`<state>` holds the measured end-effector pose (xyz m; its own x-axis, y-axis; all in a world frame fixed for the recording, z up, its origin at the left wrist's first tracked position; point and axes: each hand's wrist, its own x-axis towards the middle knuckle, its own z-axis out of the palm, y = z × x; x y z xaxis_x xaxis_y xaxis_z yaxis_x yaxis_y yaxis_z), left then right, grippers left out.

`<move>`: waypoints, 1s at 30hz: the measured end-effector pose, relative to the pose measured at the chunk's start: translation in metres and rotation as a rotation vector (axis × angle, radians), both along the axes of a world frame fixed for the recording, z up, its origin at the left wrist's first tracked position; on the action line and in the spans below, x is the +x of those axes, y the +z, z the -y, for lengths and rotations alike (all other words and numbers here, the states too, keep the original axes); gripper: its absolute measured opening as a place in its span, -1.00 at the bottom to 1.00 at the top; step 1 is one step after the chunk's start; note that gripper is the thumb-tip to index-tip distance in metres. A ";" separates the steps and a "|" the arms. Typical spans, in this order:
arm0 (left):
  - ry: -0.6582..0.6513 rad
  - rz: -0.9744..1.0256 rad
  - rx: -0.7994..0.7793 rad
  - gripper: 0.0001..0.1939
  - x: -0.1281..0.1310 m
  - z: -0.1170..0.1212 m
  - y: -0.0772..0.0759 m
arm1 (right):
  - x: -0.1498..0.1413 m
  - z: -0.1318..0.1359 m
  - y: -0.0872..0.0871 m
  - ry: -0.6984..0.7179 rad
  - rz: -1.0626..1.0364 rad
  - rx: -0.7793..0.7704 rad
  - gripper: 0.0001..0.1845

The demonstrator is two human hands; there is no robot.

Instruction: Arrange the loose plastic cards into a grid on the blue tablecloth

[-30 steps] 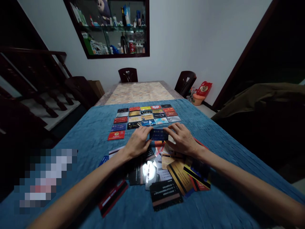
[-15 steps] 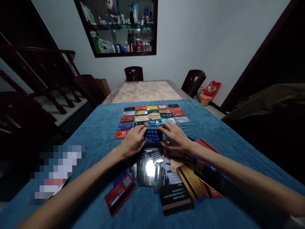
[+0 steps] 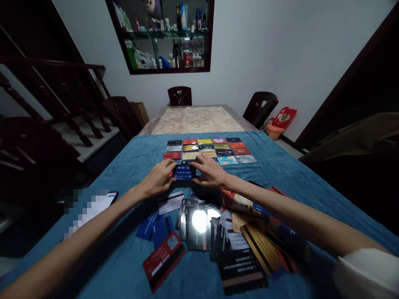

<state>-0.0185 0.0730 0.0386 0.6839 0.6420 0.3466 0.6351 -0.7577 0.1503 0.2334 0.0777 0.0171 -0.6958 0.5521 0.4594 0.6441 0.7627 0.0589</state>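
Note:
A dark blue card point(image 3: 183, 172) with pale lettering is held upright between both hands, above the blue cloth. My left hand point(image 3: 158, 177) pinches its left edge, and my right hand point(image 3: 209, 171) grips its right edge. Behind it lie several rows of cards set side by side, among them a red card point(image 3: 172, 155), a yellow card point(image 3: 205, 141) and a silver card point(image 3: 245, 158). The hands hide some of the nearest ones. Closer to me is a loose heap, with a red card point(image 3: 164, 258), a black card point(image 3: 240, 265) and a gold card point(image 3: 260, 245).
A blue cloth point(image 3: 124, 224) covers the near part of the table point(image 3: 199, 118). At the left, a partly blurred phone point(image 3: 114, 195) lies beside my left forearm. Dark wooden chairs point(image 3: 180, 96) stand around the far end.
Both hands have moved left with the blue card, towards the left side of the rows. More of the heap now shows, including a white card and blue cards at its left. The view has shifted slightly.

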 end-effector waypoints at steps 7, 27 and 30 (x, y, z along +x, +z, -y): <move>0.101 -0.096 -0.062 -0.55 -0.024 -0.029 0.004 | -0.029 -0.031 0.005 -0.020 0.041 -0.079 -0.46; 0.226 -0.332 -0.217 -0.57 -0.036 -0.083 -0.002 | -0.064 -0.076 -0.002 -0.125 0.149 -0.302 -0.60; 0.212 -0.343 -0.231 -0.53 -0.036 -0.083 -0.001 | -0.064 -0.078 -0.004 -0.114 0.159 -0.303 -0.62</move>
